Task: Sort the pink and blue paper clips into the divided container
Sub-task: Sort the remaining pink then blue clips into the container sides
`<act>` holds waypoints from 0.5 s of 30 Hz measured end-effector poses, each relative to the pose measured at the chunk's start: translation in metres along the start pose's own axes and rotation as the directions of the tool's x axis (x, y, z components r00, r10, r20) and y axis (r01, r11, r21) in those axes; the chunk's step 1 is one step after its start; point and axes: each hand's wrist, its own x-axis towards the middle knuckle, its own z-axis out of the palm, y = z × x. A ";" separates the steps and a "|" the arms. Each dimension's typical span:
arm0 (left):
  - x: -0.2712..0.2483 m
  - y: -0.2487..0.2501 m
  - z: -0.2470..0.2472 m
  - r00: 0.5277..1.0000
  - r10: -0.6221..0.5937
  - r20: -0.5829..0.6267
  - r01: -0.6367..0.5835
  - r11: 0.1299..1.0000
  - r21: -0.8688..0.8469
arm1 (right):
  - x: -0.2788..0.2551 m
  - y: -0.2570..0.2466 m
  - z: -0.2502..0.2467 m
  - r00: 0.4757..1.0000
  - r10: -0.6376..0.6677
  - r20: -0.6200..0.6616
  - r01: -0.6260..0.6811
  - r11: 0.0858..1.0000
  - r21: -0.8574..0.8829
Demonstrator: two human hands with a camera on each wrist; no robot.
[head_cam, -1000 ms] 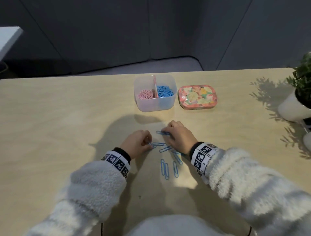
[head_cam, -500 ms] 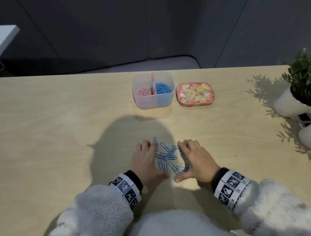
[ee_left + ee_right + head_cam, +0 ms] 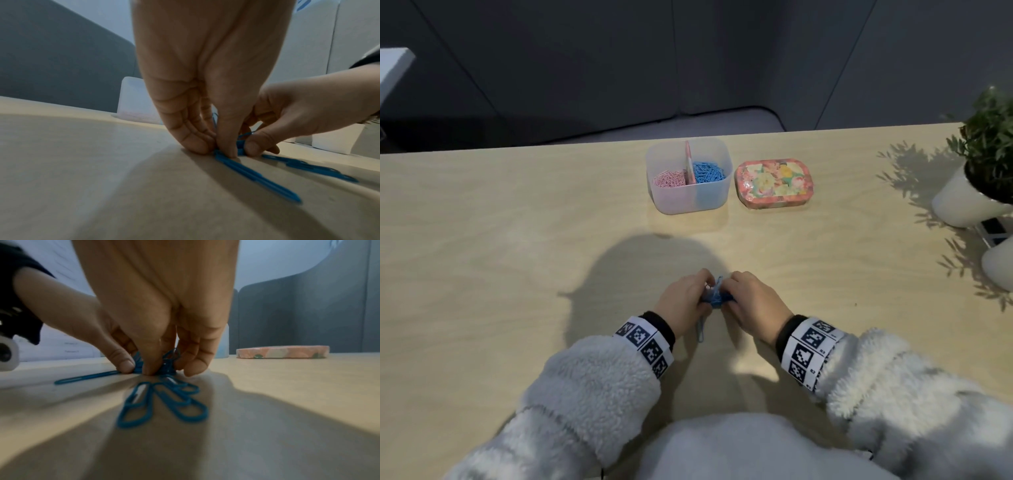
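Head view: near the table's (image 3: 482, 274) front edge, the blue paper clips (image 3: 717, 298) are bunched between both sets of fingertips, a few sticking out toward the person. Half a second ago they lay spread flat between flatter, wider-set hands. The left hand (image 3: 683, 301) and right hand (image 3: 753, 301) point down, thumbs and fingers curled in, pinching the bunch against the wood. Farther off, the divided container (image 3: 690, 198) holds pink clips (image 3: 669, 179) left of its divider and blue ones right of it.

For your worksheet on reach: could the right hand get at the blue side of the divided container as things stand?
Probably yes: bare table lies between the right hand and the open-topped divided container.
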 end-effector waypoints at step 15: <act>-0.001 -0.013 -0.011 0.996 -0.088 -0.002 0.087 0.995 -0.057 | 0.043 0.018 -0.083 0.994 0.092 -0.053 -0.064 0.919 0.389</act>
